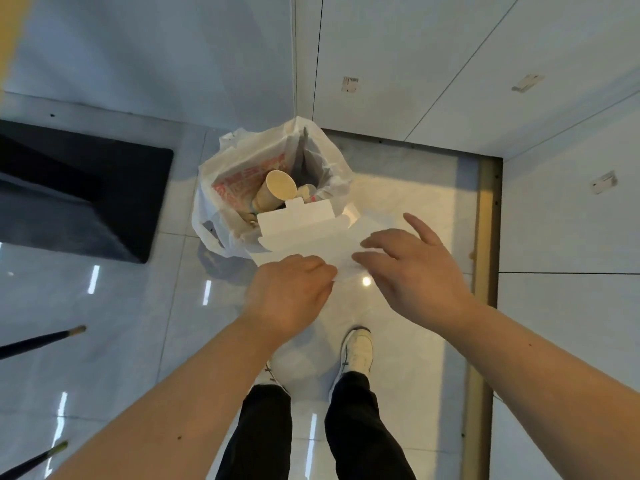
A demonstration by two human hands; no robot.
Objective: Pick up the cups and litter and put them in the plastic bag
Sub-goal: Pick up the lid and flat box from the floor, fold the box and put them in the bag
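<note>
A white plastic bag point(221, 174) with red print stands open on the tiled floor by the wall corner. Inside it lies a tan paper cup point(275, 190) on its side among other litter. A flattened white cardboard box point(304, 230) hangs over the bag's near rim, its far end inside the opening. My left hand point(291, 292) is closed on the box's near edge. My right hand point(412, 271) rests its fingertips on the box's right part, with the other fingers spread.
A dark floor mat or base point(79, 188) lies to the left of the bag. Two dark chair legs point(41, 341) reach in from the lower left. A brass floor strip point(485, 237) runs along the right. My feet stand just below the hands.
</note>
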